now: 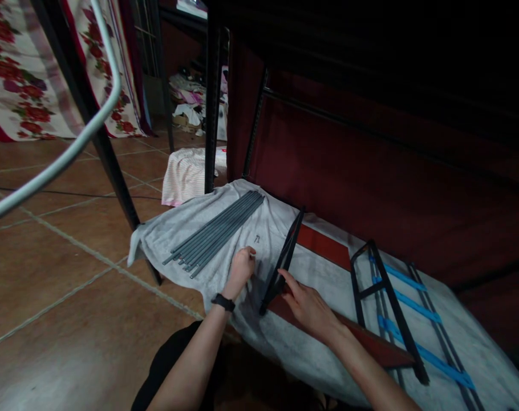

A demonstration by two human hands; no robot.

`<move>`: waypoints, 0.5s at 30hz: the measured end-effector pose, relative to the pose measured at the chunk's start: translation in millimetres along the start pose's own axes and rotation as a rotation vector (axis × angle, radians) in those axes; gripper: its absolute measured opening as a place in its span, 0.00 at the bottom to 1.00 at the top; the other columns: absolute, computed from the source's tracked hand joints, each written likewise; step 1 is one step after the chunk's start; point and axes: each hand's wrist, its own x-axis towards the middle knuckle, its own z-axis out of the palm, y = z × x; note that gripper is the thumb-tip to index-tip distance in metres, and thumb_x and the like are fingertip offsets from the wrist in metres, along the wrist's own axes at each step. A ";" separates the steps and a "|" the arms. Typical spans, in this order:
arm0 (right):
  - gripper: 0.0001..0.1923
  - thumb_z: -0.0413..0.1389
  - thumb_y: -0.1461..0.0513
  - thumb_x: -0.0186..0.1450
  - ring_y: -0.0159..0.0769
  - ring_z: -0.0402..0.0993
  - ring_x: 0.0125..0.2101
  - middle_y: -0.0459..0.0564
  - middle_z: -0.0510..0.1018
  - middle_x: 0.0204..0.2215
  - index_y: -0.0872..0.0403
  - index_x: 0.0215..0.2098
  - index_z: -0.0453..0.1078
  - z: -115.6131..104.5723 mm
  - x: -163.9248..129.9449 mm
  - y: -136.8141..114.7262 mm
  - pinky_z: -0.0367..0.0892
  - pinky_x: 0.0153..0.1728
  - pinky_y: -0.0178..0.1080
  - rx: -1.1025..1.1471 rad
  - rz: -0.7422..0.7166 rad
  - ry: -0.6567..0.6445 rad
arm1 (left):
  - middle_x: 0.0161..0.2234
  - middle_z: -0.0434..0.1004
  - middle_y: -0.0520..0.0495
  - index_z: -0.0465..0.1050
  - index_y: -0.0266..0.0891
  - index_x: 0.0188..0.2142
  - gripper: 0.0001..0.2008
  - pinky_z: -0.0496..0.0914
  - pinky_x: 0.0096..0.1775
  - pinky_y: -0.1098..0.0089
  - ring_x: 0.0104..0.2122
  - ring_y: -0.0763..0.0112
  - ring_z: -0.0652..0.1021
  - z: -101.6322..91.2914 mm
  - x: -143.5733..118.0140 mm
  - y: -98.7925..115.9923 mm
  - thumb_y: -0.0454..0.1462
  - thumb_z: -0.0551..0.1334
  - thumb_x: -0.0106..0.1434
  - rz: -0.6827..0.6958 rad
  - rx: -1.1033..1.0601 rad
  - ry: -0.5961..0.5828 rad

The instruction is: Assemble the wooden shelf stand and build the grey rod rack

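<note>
My left hand (241,268) rests on a grey cloth (225,268) with its fingers curled, beside a small metal clip (256,238); whether it grips anything is hidden. A black band sits on that wrist. My right hand (307,305) lies open, its fingers touching the lower end of a tilted black metal frame piece (285,257). Under it runs a red-brown board (328,248). A bundle of several grey rods (219,231) lies on the cloth just left of my left hand.
A black ladder-like frame with blue tape strips (396,308) lies to the right on the cloth. Dark red fabric (370,188) walls the back. Black upright posts (211,103), a white curved tube (63,154), a folded striped cloth (186,174) and tiled floor (49,257) lie left.
</note>
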 end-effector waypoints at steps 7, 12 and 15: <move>0.32 0.45 0.64 0.71 0.44 0.73 0.56 0.54 0.70 0.62 0.50 0.72 0.46 5.2 1.5 4.5 0.69 0.55 0.48 -0.009 0.034 -0.004 | 0.28 0.78 0.48 0.77 0.33 0.35 0.18 0.72 0.33 0.74 0.28 0.73 0.79 -33.6 -36.1 12.2 0.42 0.76 0.51 0.012 -0.994 -0.530; 0.31 0.46 0.62 0.71 0.45 0.77 0.53 0.53 0.74 0.59 0.48 0.72 0.48 4.5 -0.3 2.0 0.72 0.52 0.47 -0.001 0.061 0.021 | 0.27 0.79 0.48 0.76 0.33 0.32 0.19 0.74 0.34 0.73 0.29 0.70 0.81 -32.4 -51.5 15.8 0.42 0.77 0.48 0.009 -1.027 -0.475; 0.31 0.47 0.62 0.71 0.45 0.77 0.52 0.54 0.75 0.58 0.48 0.72 0.48 3.8 -1.4 1.0 0.72 0.50 0.47 -0.005 0.062 0.037 | 0.26 0.79 0.48 0.75 0.33 0.31 0.19 0.74 0.34 0.72 0.29 0.70 0.81 -26.6 -56.0 18.3 0.42 0.77 0.47 0.000 -1.001 -0.466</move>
